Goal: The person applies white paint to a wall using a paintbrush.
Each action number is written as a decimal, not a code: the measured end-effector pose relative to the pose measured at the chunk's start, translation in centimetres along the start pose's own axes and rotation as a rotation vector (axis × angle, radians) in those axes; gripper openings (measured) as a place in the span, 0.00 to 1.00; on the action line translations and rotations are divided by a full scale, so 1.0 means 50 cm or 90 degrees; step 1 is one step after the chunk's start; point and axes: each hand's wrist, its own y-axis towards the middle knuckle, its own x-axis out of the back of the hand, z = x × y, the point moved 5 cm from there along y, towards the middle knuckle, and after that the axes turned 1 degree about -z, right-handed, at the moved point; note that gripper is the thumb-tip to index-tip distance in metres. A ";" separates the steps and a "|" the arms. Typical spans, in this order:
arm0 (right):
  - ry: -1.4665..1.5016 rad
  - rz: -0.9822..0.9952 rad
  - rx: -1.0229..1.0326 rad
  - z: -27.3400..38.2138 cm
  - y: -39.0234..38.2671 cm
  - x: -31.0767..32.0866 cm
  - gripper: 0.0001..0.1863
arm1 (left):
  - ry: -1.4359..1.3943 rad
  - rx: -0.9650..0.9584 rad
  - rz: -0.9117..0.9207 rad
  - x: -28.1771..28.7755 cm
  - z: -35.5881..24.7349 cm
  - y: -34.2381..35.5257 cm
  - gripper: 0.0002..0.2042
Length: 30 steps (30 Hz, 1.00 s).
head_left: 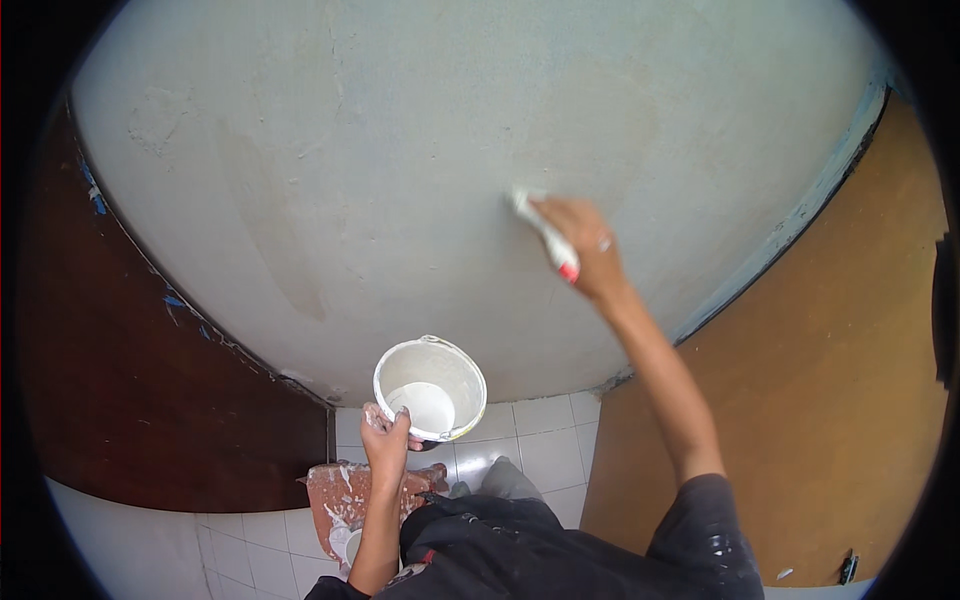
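My right hand (592, 246) is closed around a paintbrush (550, 240) with a pale handle and a red end. The brush head points up and left at the grey-white wall (400, 210), slightly smeared by motion; I cannot tell whether it touches. Below and to the left, my left hand (386, 440) grips the near rim of a white bucket (462, 382), thumb over the edge. White paint (422, 406) lies in the bottom of the bucket, which is held off the floor. White smears mark the left fingers.
Dark brown wood (180, 380) stands at the left, a tan wooden panel (800, 350) at the right. On the tiled floor (550, 430) a paint-spattered reddish stool or board (330, 505) stands near my left forearm, with a white container (351, 546) beside it.
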 end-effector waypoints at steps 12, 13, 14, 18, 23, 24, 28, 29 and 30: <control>0.019 0.065 -0.052 0.077 -0.116 -0.134 0.31 | -0.004 0.015 -0.009 0.000 -0.009 -0.012 0.11; 0.051 0.108 -0.079 0.086 -0.131 -0.150 0.32 | -0.002 0.019 -0.013 0.001 -0.009 -0.012 0.11; 0.051 0.106 -0.080 0.071 -0.131 -0.149 0.32 | 0.001 0.023 -0.015 0.001 -0.010 -0.010 0.11; 0.015 -0.052 -0.019 0.050 0.045 -0.018 0.31 | 0.025 0.014 -0.007 0.022 -0.002 -0.009 0.10; -0.029 -0.234 -0.036 0.072 0.165 0.073 0.27 | 0.021 0.005 -0.016 0.029 -0.010 -0.011 0.10; -0.037 -0.201 -0.035 0.086 0.140 0.041 0.29 | 0.022 0.005 -0.014 0.030 -0.015 -0.010 0.10; 0.001 -0.019 -0.084 0.113 -0.107 -0.163 0.29 | 0.038 -0.004 0.002 0.024 -0.025 -0.004 0.10; 0.043 0.042 -0.111 0.125 -0.160 -0.204 0.30 | 0.045 -0.006 0.010 0.028 -0.027 -0.005 0.10; 0.046 0.042 -0.113 0.133 -0.191 -0.222 0.30 | 0.048 -0.006 0.008 0.030 -0.030 -0.004 0.10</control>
